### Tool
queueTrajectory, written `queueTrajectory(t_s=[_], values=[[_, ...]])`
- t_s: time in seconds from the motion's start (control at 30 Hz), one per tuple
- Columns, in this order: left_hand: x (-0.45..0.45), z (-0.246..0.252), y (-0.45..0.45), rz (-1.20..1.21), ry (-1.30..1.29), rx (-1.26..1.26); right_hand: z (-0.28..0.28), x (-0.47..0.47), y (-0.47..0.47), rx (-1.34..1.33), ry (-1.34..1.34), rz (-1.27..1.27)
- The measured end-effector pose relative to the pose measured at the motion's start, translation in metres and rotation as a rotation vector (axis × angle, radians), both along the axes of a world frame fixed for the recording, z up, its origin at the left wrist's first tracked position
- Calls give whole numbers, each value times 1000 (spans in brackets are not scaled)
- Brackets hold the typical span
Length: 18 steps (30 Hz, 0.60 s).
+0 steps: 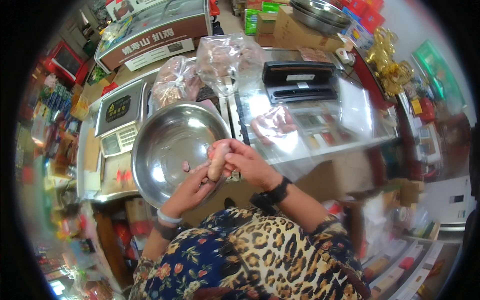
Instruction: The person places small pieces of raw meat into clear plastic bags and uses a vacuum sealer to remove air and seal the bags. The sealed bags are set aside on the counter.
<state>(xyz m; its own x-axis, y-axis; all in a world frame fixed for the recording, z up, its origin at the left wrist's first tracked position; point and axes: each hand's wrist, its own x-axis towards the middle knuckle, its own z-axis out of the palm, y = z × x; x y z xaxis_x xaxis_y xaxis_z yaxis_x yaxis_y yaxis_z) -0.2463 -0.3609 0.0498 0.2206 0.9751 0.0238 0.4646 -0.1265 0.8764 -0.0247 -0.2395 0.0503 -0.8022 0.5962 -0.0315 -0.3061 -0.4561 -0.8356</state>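
My left hand (193,187) and my right hand (245,161) together hold a pale sausage link (218,163) over the near right rim of a large stainless steel basin (168,131). The right fingers are at its upper end, the left hand is around its lower part. A few small pinkish pieces (186,166) show beside my left fingers, over the basin. Right of the basin, a clear plastic bag with sausages (273,125) lies on the glass-topped counter.
Clear bags of meat (176,80) stand behind the basin. A digital scale (120,108) sits left, a black vacuum sealer (300,82) back right, with a stack of clear plastic bags (354,107) beside it. Cardboard boxes (296,30) and metal basins (322,15) stand farther back.
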Motion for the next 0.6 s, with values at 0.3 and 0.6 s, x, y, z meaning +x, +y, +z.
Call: queueTrajectory(t_s=[0.3, 0.6], values=[[139, 15, 84, -334, 82, 134, 16, 149, -38, 6, -369, -539], [245, -31, 95, -362, 379, 363, -51, 261, -78, -316, -625, -652]])
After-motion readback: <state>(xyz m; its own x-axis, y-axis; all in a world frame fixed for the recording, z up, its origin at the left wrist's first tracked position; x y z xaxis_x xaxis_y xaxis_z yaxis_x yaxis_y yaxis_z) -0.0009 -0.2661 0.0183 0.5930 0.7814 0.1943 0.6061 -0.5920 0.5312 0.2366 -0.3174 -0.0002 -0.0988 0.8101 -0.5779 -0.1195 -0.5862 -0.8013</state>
